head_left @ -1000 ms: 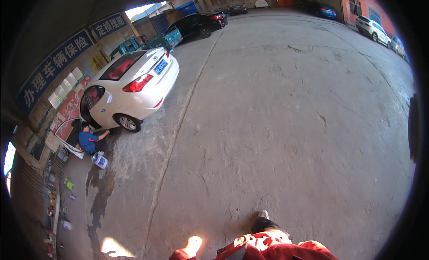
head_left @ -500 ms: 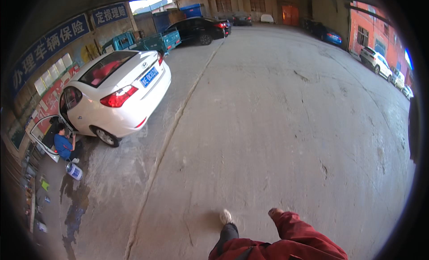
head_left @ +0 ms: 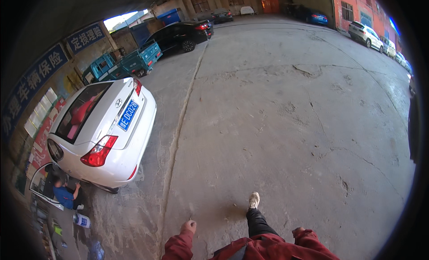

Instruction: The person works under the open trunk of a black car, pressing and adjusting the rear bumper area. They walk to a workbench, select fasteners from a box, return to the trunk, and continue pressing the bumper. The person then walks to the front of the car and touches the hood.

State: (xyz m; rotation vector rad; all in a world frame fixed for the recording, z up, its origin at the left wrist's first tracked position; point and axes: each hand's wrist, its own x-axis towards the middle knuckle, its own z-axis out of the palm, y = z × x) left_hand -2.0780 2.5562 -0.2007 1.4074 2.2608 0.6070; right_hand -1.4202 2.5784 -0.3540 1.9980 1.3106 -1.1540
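My left hand point(head_left: 189, 226) is in front of my body at the lower middle, its fingers curled into a loose fist; no object shows in it. At the lower right, my right hand point(head_left: 298, 232) hangs low beside my leg, small in view with its fingers curled in, and nothing can be made out in it. Both arms wear dark red sleeves. Between the hands my foot in a pale shoe point(head_left: 254, 200) is stretched forward over the concrete floor point(head_left: 286, 170). Neither hand touches anything around it.
A white car point(head_left: 111, 112) stands at the left, its front door point(head_left: 40, 184) open. Beside it crouches a person in blue point(head_left: 65, 196), near a white-and-blue bucket point(head_left: 82, 220). Beyond are a teal truck point(head_left: 129, 61), a black car point(head_left: 178, 36) and a white car point(head_left: 366, 35) at far right.
My left hand has come into view at the bottom. The right hand has swung back toward me, and the other foot is now forward. The white car looks nearer and lower.
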